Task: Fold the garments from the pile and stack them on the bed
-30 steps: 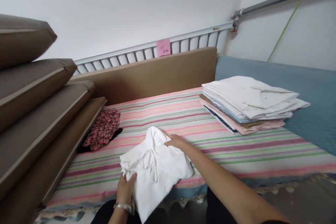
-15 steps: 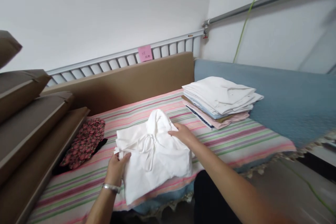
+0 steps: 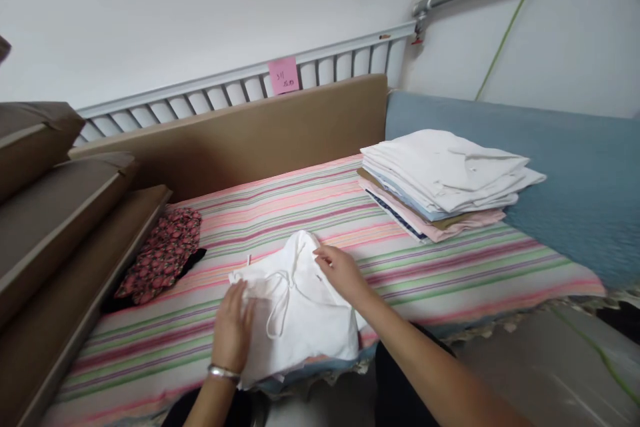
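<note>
A folded white garment with a drawstring (image 3: 295, 307) lies on the striped bed sheet (image 3: 450, 267) near its front edge. My left hand (image 3: 233, 327) rests flat on the garment's left part, fingers stretched out; a metal bracelet sits on that wrist. My right hand (image 3: 340, 270) touches the garment's upper right edge with its fingers pinching the cloth near the hood-like top.
A stack of folded clothes (image 3: 445, 180), white on top, stands at the right on the sheet beside a blue blanket (image 3: 575, 167). A dark floral cloth (image 3: 163, 253) lies at the left by stacked brown cushions (image 3: 60, 213). A brown board (image 3: 240, 133) and white rail with pink note (image 3: 283, 75) back the bed.
My left hand moved from gripping the garment's lower left edge to lying flat on top of it. The garment was set down flatter on the sheet. The view shifted.
</note>
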Available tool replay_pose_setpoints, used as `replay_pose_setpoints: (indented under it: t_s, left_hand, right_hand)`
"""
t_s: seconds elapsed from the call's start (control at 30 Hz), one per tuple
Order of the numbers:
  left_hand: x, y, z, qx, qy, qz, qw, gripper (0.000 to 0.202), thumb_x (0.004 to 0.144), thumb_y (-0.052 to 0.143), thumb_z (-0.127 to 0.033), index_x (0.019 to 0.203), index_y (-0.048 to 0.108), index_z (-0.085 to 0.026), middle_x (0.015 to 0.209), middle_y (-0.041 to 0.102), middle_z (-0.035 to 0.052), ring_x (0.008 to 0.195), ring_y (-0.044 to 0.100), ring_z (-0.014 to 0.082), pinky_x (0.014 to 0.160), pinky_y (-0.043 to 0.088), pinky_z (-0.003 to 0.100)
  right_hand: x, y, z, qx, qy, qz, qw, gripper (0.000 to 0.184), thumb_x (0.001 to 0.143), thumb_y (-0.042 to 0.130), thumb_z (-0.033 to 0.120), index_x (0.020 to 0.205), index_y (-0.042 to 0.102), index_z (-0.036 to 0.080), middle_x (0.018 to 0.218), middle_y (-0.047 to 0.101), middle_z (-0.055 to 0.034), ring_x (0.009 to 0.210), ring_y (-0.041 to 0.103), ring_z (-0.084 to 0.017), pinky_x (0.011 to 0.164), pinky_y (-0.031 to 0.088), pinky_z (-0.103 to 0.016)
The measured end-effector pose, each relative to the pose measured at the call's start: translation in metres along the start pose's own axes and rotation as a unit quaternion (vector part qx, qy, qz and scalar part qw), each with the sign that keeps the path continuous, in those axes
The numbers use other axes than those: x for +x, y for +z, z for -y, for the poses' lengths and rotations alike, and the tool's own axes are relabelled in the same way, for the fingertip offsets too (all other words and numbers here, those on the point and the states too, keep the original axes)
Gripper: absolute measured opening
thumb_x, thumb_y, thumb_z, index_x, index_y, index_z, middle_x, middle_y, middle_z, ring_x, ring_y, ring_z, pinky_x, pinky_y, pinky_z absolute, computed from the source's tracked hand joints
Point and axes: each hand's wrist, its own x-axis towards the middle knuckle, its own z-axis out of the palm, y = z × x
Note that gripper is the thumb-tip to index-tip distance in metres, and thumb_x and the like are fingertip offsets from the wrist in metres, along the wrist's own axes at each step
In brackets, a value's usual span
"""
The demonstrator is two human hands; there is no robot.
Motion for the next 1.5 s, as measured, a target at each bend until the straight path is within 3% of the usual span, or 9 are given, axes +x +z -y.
replay_pose_setpoints:
  t_s: [0.07,0.2,0.33,0.5,0.67,0.8,1.07,1.2,1.5]
  left_hand:
    - [-0.004,0.02,-0.016,0.061,0.08,0.042,0.994,0.046,0.089,0.04,-0.037,0.131,0.047,-0.018,0.137,0.049,0.01,0.132,0.038,0.0268,0.106,0.036,0.048]
    - [-0.013,0.049,-0.027,0.172,0.111,0.081,0.975,0.053,0.09,0.038,-0.035,0.14,0.033,-0.02,0.145,0.039,0.0073,0.135,0.033,0.0275,0.107,0.034,0.05]
    - [-0.015,0.051,-0.022,0.204,0.126,0.083,0.967,0.055,0.091,0.037,-0.037,0.143,0.025,-0.021,0.147,0.035,0.0064,0.136,0.031,0.025,0.108,0.032,0.047]
    - [-0.017,0.048,-0.017,0.18,0.121,0.083,0.973,0.054,0.091,0.039,-0.033,0.143,0.027,-0.023,0.145,0.038,0.0068,0.136,0.032,0.025,0.108,0.032,0.048]
    - [0.0,0.034,-0.017,-0.01,0.028,0.076,0.997,0.047,0.09,0.04,-0.037,0.135,0.041,-0.022,0.139,0.047,0.0095,0.13,0.041,0.023,0.107,0.035,0.047]
    - [0.062,0.031,-0.037,-0.139,-0.139,0.072,0.978,0.045,0.084,0.049,-0.042,0.122,0.053,-0.018,0.126,0.057,0.013,0.117,0.052,0.024,0.098,0.042,0.042]
    - [0.185,0.098,-0.073,-0.193,-0.283,0.181,0.922,0.033,0.064,0.072,-0.031,0.091,0.066,-0.014,0.071,0.068,0.0061,0.071,0.063,0.0201,0.068,0.047,0.031]
    - [0.194,0.1,-0.074,-0.274,-0.296,0.196,0.894,0.038,0.051,0.08,-0.026,0.084,0.067,-0.015,0.056,0.06,-0.0019,0.055,0.057,0.0138,0.056,0.044,0.026]
    - [0.172,0.057,-0.083,-0.459,-0.325,0.189,0.805,0.06,0.045,0.083,-0.029,0.098,0.057,-0.015,0.057,0.06,-0.0035,0.05,0.056,0.0117,0.051,0.044,0.024]
  right_hand:
    - [0.002,0.017,0.007,0.03,-0.027,0.037,0.999,0.018,0.081,0.053,0.022,0.094,0.066,0.021,0.093,0.07,-0.0024,0.086,0.063,-0.014,0.078,0.044,-0.023]
    - [0.017,0.043,-0.015,0.014,0.067,0.079,0.995,0.011,0.076,0.055,0.015,0.076,0.065,0.018,0.072,0.069,-0.0017,0.067,0.063,-0.014,0.065,0.044,-0.023]
    - [0.035,0.05,-0.045,0.029,0.127,0.078,0.988,0.014,0.078,0.049,0.014,0.07,0.06,0.018,0.054,0.06,0.0028,0.045,0.056,-0.01,0.048,0.038,-0.02]
    - [0.047,0.041,-0.05,0.038,0.14,0.016,0.989,0.005,0.08,0.055,0.021,0.083,0.057,0.019,0.068,0.062,0.002,0.054,0.057,-0.01,0.053,0.039,-0.021]
    - [0.046,0.028,-0.033,-0.013,0.079,-0.038,0.996,0.02,0.075,0.066,0.025,0.093,0.058,0.019,0.082,0.062,-0.0019,0.077,0.058,-0.016,0.068,0.04,-0.025]
    - [0.04,0.022,-0.02,-0.05,0.033,-0.05,0.997,0.021,0.08,0.061,0.024,0.101,0.059,0.023,0.095,0.062,-0.0025,0.082,0.059,-0.015,0.069,0.038,-0.025]
    - [0.038,0.023,-0.02,-0.068,0.057,-0.017,0.996,0.023,0.081,0.059,0.02,0.104,0.061,0.022,0.1,0.063,-0.0032,0.085,0.06,-0.016,0.071,0.04,-0.026]
    - [0.041,0.026,-0.015,-0.069,0.067,-0.01,0.995,0.025,0.081,0.059,0.021,0.106,0.06,0.023,0.102,0.063,-0.0032,0.085,0.06,-0.016,0.071,0.04,-0.026]
    - [0.038,0.034,-0.014,-0.067,0.026,-0.048,0.996,0.023,0.079,0.06,0.018,0.101,0.056,0.025,0.103,0.06,-0.0022,0.089,0.058,-0.017,0.07,0.039,-0.026]
